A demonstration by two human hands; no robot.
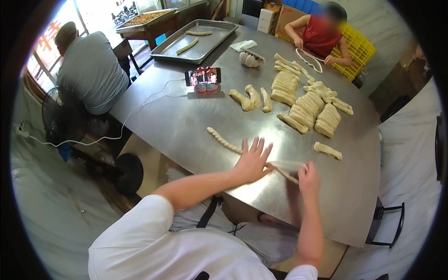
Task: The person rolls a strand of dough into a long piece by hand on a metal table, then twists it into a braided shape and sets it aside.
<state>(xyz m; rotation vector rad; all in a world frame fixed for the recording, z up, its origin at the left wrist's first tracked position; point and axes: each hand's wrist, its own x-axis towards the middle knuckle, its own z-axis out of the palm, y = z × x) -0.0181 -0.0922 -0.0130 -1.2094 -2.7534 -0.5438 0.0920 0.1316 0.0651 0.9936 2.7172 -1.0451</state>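
A twisted dough rope [224, 139] lies on the metal table [172, 126] and runs beneath my left hand [252, 162], whose fingers are spread and flat over it. Beyond that palm, the dough parts into two thin strands [287, 175], somewhat blurred, that stretch toward my right hand [309, 178]. That hand is closed, with the strands' ends at its fingertips, slightly above the tabletop. A short dough piece [328, 150] rests to the right, and cut dough strips [305, 109] are piled farther back.
A phone [203, 76] on a stand has a white cable [123, 123] trailing left. Behind it, a metal tray [203, 46] bears two dough twists. Across the table, a person in red [322, 35] handles a dough strand [309, 59]. Another person [93, 70] sits left, near a fan [58, 112].
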